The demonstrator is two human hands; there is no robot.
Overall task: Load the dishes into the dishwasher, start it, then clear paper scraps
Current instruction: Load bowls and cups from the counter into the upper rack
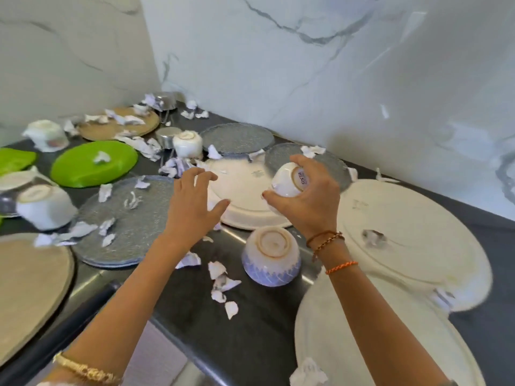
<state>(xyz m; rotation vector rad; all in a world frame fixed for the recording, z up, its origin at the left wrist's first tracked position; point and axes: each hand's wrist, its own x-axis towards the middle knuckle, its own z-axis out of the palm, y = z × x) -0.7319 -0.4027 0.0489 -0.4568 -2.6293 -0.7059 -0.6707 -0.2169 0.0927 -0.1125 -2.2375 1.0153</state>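
My right hand (309, 199) grips a small white cup (288, 181), tilted with its base toward me, above a white plate (242, 190). Left of it my left hand (192, 201) hovers with fingers spread, holding nothing. A blue-patterned bowl (271, 256) stands upside down on the dark counter (250, 330) just below my right wrist. Torn paper scraps (223, 282) lie scattered over the counter and the dishes. No dishwasher is in view.
Upside-down dishes crowd the counter: grey glass plates (125, 221), green plates (94, 164), tan plates (28, 288), large white plates (412, 240), white cups (188, 143), steel cups (167, 100). Marble walls (334, 65) close the back and right.
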